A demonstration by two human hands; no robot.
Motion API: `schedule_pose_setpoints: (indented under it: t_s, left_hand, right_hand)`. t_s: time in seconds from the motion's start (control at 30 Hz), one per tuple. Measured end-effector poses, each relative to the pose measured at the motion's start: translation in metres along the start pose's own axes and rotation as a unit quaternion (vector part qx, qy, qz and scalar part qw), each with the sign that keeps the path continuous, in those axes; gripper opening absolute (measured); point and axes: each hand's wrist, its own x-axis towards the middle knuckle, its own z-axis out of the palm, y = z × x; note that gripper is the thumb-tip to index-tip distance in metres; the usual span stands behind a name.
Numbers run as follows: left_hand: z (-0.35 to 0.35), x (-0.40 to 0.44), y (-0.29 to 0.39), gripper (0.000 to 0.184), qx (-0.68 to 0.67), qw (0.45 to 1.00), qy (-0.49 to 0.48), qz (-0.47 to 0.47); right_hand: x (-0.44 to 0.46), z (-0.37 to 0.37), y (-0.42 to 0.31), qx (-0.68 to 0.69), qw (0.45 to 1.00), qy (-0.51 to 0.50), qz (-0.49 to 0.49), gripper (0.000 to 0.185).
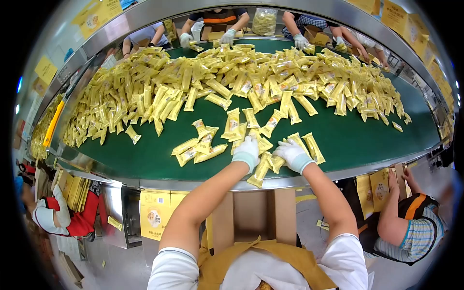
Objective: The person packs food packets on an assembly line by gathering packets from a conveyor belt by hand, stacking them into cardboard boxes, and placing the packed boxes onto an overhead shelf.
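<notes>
Edges first: the metal rim (164,184) ran just on the near side of both hands, forearms crossing over it. Sideways room was decent — green showed right of the right hand (292,153), and more lay out past the loose cluster (203,145) left of the left hand (247,152). Ahead of the grip, a packet pile (193,82) arced across the far half, with patches of green in between.

Surface was a green belt (154,154), curved by the lens. Open cardboard box (285,212) sat below the grip, on the near side of the rim; printed carton (154,212) to its left. Across from the hands, co-workers' gloved hands (228,37) were at the pile's far side, clear bag (265,21) behind. Person in a striped sleeve (420,232) off to the right, person in red (84,217) off to the left.

Grip: both hands white-gloved, fingers bent over yellow packets (261,169), a little apart. Left hand touched the group just ahead of it; right hand touched packets on its left, one with its lower end at the rim. Couldn't tell whether either had closed on a packet — gloves hid the fingertips.
</notes>
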Motion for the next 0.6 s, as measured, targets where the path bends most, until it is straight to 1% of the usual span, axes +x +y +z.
schedule_pose_setpoints:
  t_s: [0.07,0.1,0.13,0.17,0.2,0.27,0.3,0.37,0.43,0.5,0.53,0.6]
  left_hand:
    - [0.003,-0.003,-0.011,0.059,0.05,0.998,-0.027,0.012]
    - [0.004,-0.006,-0.017,0.057,0.076,0.996,-0.042,0.019]
    - [-0.006,-0.02,-0.022,0.055,0.072,0.996,-0.045,0.024]
    - [-0.008,-0.029,-0.033,0.056,0.073,0.996,-0.034,0.034]
    - [-0.008,-0.039,-0.045,0.057,0.074,0.996,-0.024,0.044]
    - [-0.009,-0.058,-0.065,0.061,0.066,0.996,-0.01,0.057]
    - [-0.003,-0.065,-0.076,0.061,0.05,0.996,0.012,0.069]
    - [0.009,-0.072,-0.095,0.061,0.018,0.993,0.059,0.097]
    - [0.009,-0.077,-0.097,0.062,-0.018,0.997,0.062,0.05]
    - [0.007,-0.078,-0.094,0.062,-0.056,0.997,0.054,-0.009]
    - [0.003,-0.078,-0.093,0.062,-0.057,0.997,0.044,-0.022]
    - [-0.004,-0.079,-0.095,0.062,-0.061,0.997,0.024,-0.049]
  right_hand:
    - [0.0,-0.01,-0.004,0.009,0.997,-0.068,0.024,0.038]
    - [-0.002,-0.021,-0.01,0.012,0.994,-0.093,0.06,0.038]
    - [-0.006,-0.032,-0.019,0.014,0.988,-0.117,0.096,0.039]
    - [-0.008,-0.037,-0.025,0.017,0.981,-0.14,0.133,0.04]
    - [-0.015,-0.035,-0.024,0.003,0.985,-0.117,0.128,0.042]
    - [-0.019,-0.039,-0.021,0.037,0.975,-0.127,0.181,0.043]
    - [-0.02,-0.041,-0.02,0.054,0.968,-0.133,0.206,0.044]
    - [-0.013,-0.057,-0.025,0.107,0.962,-0.041,0.247,0.05]
    - [0.002,-0.086,-0.039,0.156,0.963,0.005,0.218,0.051]
    - [0.018,-0.094,-0.05,0.18,0.963,0.028,0.2,0.05]
    - [0.024,-0.096,-0.054,0.191,0.962,0.04,0.191,0.05]
    - [0.031,-0.098,-0.06,0.21,0.957,0.028,0.197,0.05]
